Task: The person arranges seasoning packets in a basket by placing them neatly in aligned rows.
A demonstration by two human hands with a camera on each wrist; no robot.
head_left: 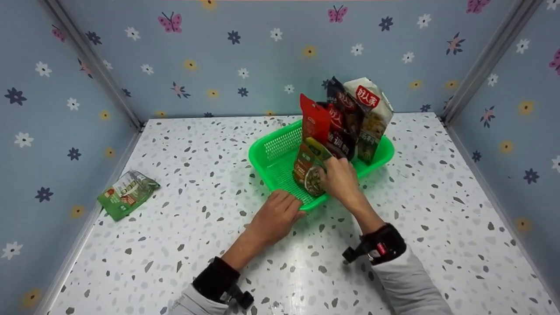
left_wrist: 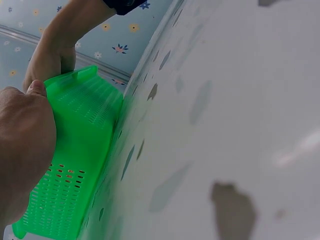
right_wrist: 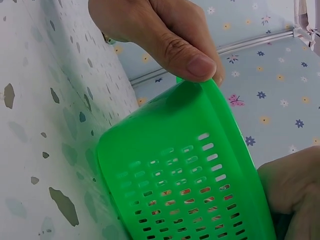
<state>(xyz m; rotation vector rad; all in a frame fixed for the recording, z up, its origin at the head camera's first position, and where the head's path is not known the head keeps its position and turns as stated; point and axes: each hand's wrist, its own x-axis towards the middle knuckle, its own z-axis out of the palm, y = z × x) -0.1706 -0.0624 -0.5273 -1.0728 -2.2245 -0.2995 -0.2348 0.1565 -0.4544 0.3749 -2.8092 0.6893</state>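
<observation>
A green perforated plastic basket (head_left: pixel 264 162) sits at an angle toward the back of the table. My left hand (head_left: pixel 276 215) grips its near rim; in the right wrist view, the left thumb (right_wrist: pixel 200 66) lies over that rim. Inside the basket, my right hand (head_left: pixel 342 181) pinches the right side of an orange-and-green seasoning packet (head_left: pixel 302 165) that stands near the front end. Behind this packet stand a red packet (head_left: pixel 314 122), dark packets (head_left: pixel 345 109) and a white-topped packet (head_left: pixel 379 114). The right fingertips are hidden in the left wrist view.
A green packet (head_left: pixel 127 194) with a clear window lies on the speckled table (head_left: pixel 197 262) at the far left, close to the side wall. Flower-patterned panels (head_left: pixel 271 61) enclose the table at the back and both sides.
</observation>
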